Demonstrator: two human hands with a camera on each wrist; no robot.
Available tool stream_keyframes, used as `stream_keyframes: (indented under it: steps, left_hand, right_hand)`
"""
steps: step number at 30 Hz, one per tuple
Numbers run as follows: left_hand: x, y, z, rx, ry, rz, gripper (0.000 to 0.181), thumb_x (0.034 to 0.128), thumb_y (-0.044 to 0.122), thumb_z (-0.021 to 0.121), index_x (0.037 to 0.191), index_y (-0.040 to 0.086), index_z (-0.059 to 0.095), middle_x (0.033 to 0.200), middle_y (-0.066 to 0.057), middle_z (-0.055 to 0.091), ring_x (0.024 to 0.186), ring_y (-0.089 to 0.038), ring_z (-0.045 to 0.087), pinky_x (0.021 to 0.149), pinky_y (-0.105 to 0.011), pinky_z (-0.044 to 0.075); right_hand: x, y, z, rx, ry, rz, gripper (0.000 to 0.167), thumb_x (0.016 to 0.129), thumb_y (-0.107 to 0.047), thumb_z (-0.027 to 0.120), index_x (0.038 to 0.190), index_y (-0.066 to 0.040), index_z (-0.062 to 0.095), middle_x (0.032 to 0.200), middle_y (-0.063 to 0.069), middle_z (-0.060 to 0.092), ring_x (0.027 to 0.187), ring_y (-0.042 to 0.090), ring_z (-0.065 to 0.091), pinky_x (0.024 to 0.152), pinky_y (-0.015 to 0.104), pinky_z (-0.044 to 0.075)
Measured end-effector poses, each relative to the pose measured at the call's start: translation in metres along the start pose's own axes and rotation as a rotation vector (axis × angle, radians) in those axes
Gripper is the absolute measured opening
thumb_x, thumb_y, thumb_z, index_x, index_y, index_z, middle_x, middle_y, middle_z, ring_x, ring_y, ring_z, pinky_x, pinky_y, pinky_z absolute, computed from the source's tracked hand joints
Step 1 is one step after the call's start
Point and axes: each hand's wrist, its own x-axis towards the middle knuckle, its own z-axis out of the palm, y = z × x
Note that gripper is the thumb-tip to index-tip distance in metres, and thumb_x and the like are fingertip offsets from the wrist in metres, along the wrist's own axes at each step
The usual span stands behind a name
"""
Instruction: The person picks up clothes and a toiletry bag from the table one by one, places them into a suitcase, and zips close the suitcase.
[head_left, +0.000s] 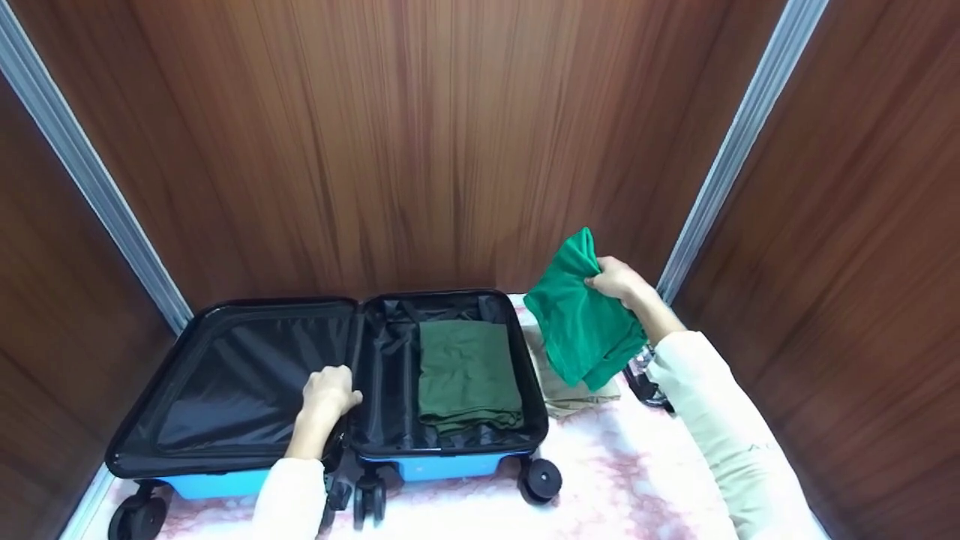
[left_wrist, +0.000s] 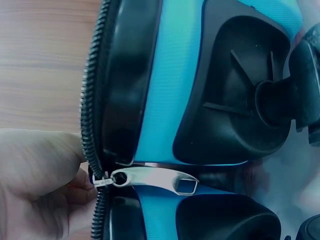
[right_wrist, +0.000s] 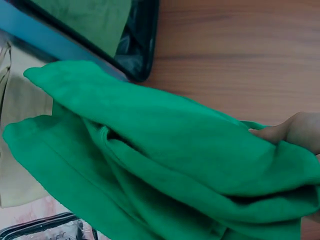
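Observation:
An open blue suitcase [head_left: 469,466] with black lining lies spread in two halves. My left hand [head_left: 328,390] is at the inner edge between the halves, its fingers curled at the rim; their tips are partly hidden. Beside that hand, the left wrist view has the black zipper [left_wrist: 86,107] and its metal pull [left_wrist: 155,177]. A folded dark green garment [head_left: 469,375] lies in the right half. Right of the suitcase, my right hand [head_left: 619,281] pinches a bright green folded garment [head_left: 577,322] by its upper edge, the cloth hanging down above the folded beige garment [head_left: 559,394].
A clear bag with black edging [head_left: 646,386] lies right of the beige garment, partly covered. Wood-grain panels [head_left: 420,150] rise behind and at both sides. Black wheels [head_left: 540,481] stick out from the suitcase's front, over the white and pink marbled surface [head_left: 600,480].

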Motion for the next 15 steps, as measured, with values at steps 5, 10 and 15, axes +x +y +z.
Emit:
stream_keyframes:
  steps: [5,10,15]
  left_hand:
    - [0.004,0.001,-0.001,0.001,-0.004,-0.005,0.025,0.0793,0.017,0.071,0.089,-0.005,0.068,0.1,-0.031,0.07,0.093,-0.052,0.066,0.078,-0.056,0.054]
    - [0.007,0.003,-0.002,0.002,-0.004,-0.004,0.024,0.0794,0.016,0.071,0.089,-0.005,0.068,0.099,-0.03,0.07,0.092,-0.052,0.066,0.078,-0.055,0.054]
    - [0.007,0.003,0.0,0.007,-0.004,-0.006,0.023,0.0796,0.017,0.072,0.086,-0.005,0.068,0.097,-0.03,0.071,0.09,-0.05,0.067,0.078,-0.055,0.055]
  right_hand:
    - [0.0,-0.005,-0.004,0.014,0.014,-0.009,0.032,0.102,-0.007,0.046,0.13,0.008,0.049,0.133,0.027,0.053,0.12,0.033,0.049,0.111,0.055,0.039]
    - [0.001,-0.011,-0.006,0.027,0.026,-0.022,0.028,0.102,-0.008,0.046,0.126,0.007,0.051,0.127,0.024,0.055,0.115,0.032,0.05,0.108,0.054,0.041]
    - [0.004,-0.017,-0.004,0.032,0.044,-0.037,0.027,0.101,-0.008,0.047,0.124,0.007,0.052,0.126,0.024,0.056,0.114,0.031,0.052,0.106,0.052,0.042]
